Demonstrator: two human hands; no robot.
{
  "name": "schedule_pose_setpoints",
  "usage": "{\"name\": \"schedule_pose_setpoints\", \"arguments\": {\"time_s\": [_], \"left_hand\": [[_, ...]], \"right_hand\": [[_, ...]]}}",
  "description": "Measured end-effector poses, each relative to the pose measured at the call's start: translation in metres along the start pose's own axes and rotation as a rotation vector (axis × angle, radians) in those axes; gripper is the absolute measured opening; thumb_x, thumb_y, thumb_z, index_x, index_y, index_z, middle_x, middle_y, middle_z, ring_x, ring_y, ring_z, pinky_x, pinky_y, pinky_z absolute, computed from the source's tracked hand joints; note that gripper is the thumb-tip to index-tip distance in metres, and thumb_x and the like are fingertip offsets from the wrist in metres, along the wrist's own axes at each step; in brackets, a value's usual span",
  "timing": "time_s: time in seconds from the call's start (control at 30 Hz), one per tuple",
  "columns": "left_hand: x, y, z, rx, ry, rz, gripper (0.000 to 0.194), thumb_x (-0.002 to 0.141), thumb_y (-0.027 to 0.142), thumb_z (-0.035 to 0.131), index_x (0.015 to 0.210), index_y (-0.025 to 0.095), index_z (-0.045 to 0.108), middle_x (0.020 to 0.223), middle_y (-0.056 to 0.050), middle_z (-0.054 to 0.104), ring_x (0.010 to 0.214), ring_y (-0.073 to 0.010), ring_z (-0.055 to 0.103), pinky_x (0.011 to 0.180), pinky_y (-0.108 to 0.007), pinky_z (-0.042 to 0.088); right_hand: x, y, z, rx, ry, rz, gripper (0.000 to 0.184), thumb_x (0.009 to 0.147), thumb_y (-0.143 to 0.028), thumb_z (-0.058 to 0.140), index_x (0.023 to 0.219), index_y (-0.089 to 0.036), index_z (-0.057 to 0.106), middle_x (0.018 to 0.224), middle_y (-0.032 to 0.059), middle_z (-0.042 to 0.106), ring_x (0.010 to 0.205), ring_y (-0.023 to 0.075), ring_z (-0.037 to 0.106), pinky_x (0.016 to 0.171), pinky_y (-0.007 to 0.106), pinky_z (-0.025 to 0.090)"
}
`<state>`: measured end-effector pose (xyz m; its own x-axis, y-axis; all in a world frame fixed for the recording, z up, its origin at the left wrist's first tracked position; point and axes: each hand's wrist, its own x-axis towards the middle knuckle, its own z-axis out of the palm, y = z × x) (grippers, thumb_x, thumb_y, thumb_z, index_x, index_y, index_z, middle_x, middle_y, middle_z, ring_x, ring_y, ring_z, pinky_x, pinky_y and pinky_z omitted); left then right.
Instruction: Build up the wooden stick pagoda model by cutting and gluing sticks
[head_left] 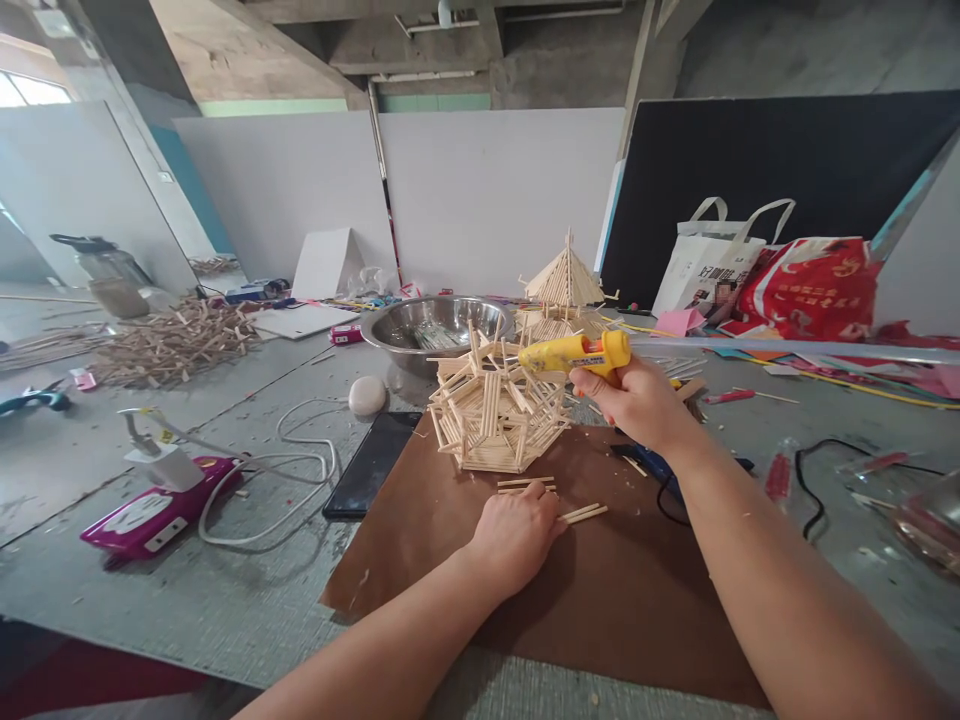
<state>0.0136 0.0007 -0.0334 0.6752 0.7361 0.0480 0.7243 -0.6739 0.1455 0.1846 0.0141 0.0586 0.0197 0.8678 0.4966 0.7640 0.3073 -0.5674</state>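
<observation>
My right hand [641, 405] grips a yellow hot glue gun [574, 352], its nozzle pointing left just above the stick structure; a long clear glue stick [787, 348] extends from its back. My left hand [517, 535] rests low on the brown mat [630, 600], fingers curled over thin wooden sticks [585, 513] that stick out on its right side. My left fingertips are partly hidden. More short sticks [525, 484] lie just beyond that hand. Behind them stands a many-sided open frame [495, 415] of glued wooden sticks.
A pointed-roof stick model [568, 275] and a metal bowl [439, 318] stand behind. Left are a black phone [373, 465], a white cable [277, 463], a purple power strip [161, 508] and a stick pile [172, 340]. A blue tool [652, 468] lies by my right forearm; bags [810, 285] stand farther back.
</observation>
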Motion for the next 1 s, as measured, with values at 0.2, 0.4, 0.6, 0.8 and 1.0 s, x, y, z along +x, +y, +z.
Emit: {"name": "schedule_pose_setpoints", "arguments": {"time_s": [0.2,0.4,0.6,0.8,1.0], "left_hand": [[0.000,-0.004,-0.004,-0.028,-0.034,-0.011,0.016,0.076,0.033,0.048,0.077,0.018,0.054,0.081,-0.006,0.060,0.073,-0.0211,0.058,0.060,-0.028,0.041],[-0.002,-0.007,-0.008,-0.033,-0.039,0.023,0.012,0.075,0.029,0.048,0.073,0.018,0.052,0.080,-0.004,0.061,0.071,-0.0203,0.058,0.057,-0.027,0.040],[-0.003,-0.011,-0.011,-0.306,0.114,-0.017,0.015,0.080,0.026,0.038,0.078,0.018,0.051,0.069,-0.002,0.060,0.063,-0.0156,0.055,0.054,-0.024,0.036],[0.001,-0.010,-0.016,-1.126,0.239,-0.181,0.016,0.077,0.030,0.044,0.083,0.017,0.050,0.058,0.003,0.052,0.042,-0.0054,0.040,0.042,-0.018,0.030],[0.002,-0.008,-0.026,-1.537,0.236,-0.338,0.026,0.070,0.033,0.054,0.089,0.015,0.052,0.063,0.002,0.057,0.032,-0.0007,0.030,0.033,-0.016,0.020]], "right_hand": [[0.000,0.000,0.002,-0.010,-0.007,0.003,0.036,0.075,-0.051,0.042,0.061,-0.019,0.051,0.052,0.0000,0.051,0.050,0.0121,0.048,0.050,0.025,0.035],[0.000,0.004,0.005,-0.020,0.001,-0.013,0.033,0.075,-0.049,0.044,0.061,-0.019,0.051,0.050,-0.0006,0.049,0.049,0.0117,0.047,0.048,0.025,0.034],[0.001,0.007,0.006,0.014,-0.002,-0.002,0.032,0.075,-0.048,0.044,0.067,-0.019,0.053,0.047,-0.0020,0.047,0.045,0.0108,0.045,0.047,0.025,0.033],[0.001,0.005,0.004,0.029,0.004,0.015,0.033,0.075,-0.050,0.043,0.067,-0.019,0.053,0.046,-0.0023,0.047,0.043,0.0105,0.044,0.046,0.025,0.033],[0.002,0.004,0.003,0.006,0.008,0.025,0.035,0.074,-0.051,0.044,0.066,-0.019,0.055,0.048,-0.0014,0.047,0.046,0.0111,0.045,0.046,0.025,0.033]]}}
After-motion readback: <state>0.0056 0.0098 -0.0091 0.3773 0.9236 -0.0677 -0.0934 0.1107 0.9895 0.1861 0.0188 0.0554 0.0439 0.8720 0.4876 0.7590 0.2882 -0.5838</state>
